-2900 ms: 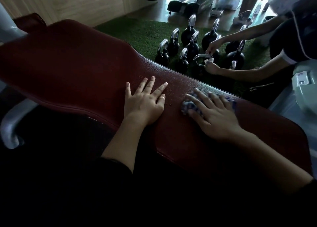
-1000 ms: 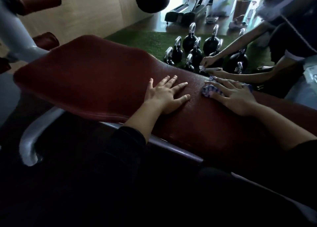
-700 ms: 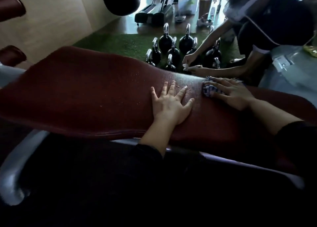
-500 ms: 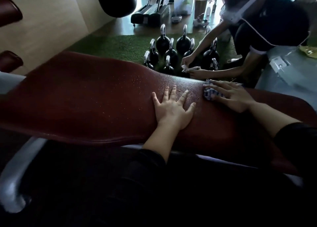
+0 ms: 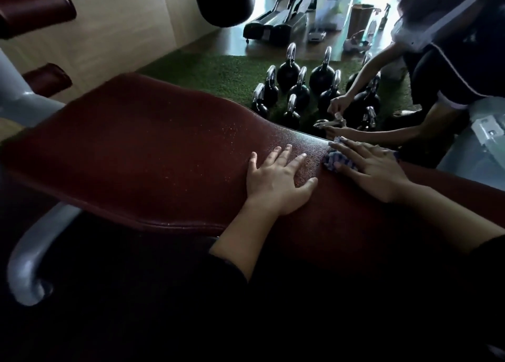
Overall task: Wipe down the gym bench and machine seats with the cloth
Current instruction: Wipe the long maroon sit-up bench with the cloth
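My left hand (image 5: 277, 180) lies flat on the red bench (image 5: 153, 154), fingers spread. Just to its right, my right hand (image 5: 374, 170) presses the checked cloth (image 5: 334, 159) onto the bench with straight fingers. Beyond my hands, kettlebells (image 5: 296, 88) stand on green turf (image 5: 218, 74).

Cloth (image 5: 337, 160) mostly hidden under right hand (image 5: 374, 170), only a checked corner showing past the fingers. Bench (image 5: 142, 154) cut off at the right edge, its near underside lost in shadow. Second person (image 5: 448, 47) cropped by the top and right edges. Small object in that person's hands (image 5: 336, 109) too small to identify. Hanging black bag (image 5: 226, 0) cut by the top edge. Items on the far floor (image 5: 328, 11) washed out and blurred by backlight.
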The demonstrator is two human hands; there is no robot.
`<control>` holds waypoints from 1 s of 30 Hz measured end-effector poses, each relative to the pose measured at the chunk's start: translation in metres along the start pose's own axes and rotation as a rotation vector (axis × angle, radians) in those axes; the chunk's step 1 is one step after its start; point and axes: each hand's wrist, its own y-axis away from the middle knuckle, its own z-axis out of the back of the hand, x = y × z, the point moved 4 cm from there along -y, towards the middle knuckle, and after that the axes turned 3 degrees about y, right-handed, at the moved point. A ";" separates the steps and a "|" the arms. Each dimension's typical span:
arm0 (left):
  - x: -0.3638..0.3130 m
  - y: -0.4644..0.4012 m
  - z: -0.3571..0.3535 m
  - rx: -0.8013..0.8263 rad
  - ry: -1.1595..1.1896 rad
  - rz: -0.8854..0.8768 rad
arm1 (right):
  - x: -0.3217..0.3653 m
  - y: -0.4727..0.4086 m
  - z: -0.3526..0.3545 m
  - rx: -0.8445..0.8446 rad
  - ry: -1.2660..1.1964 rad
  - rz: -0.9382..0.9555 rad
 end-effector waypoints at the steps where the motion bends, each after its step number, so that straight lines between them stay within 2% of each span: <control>1: 0.007 -0.001 0.005 -0.005 -0.011 0.011 | 0.002 -0.004 0.000 0.000 -0.017 0.006; 6: 0.050 0.001 0.010 -0.004 -0.108 0.114 | 0.013 -0.025 -0.004 0.004 -0.054 0.007; 12: 0.050 -0.005 0.007 -0.043 -0.061 0.128 | 0.062 -0.055 0.001 0.020 -0.047 0.073; 14: 0.052 -0.006 0.006 -0.056 -0.045 0.140 | 0.077 -0.046 0.002 0.015 -0.048 0.142; 17: 0.051 -0.006 0.007 -0.056 -0.019 0.142 | 0.085 -0.010 0.003 0.006 -0.070 0.345; 20: 0.051 -0.004 0.006 -0.064 -0.038 0.136 | 0.057 0.014 0.003 0.064 -0.100 0.439; 25: 0.051 -0.004 0.006 -0.064 -0.050 0.143 | 0.009 -0.022 0.011 0.062 -0.115 0.217; 30: 0.052 -0.007 0.006 -0.063 -0.051 0.152 | 0.064 -0.056 0.008 0.037 -0.065 0.169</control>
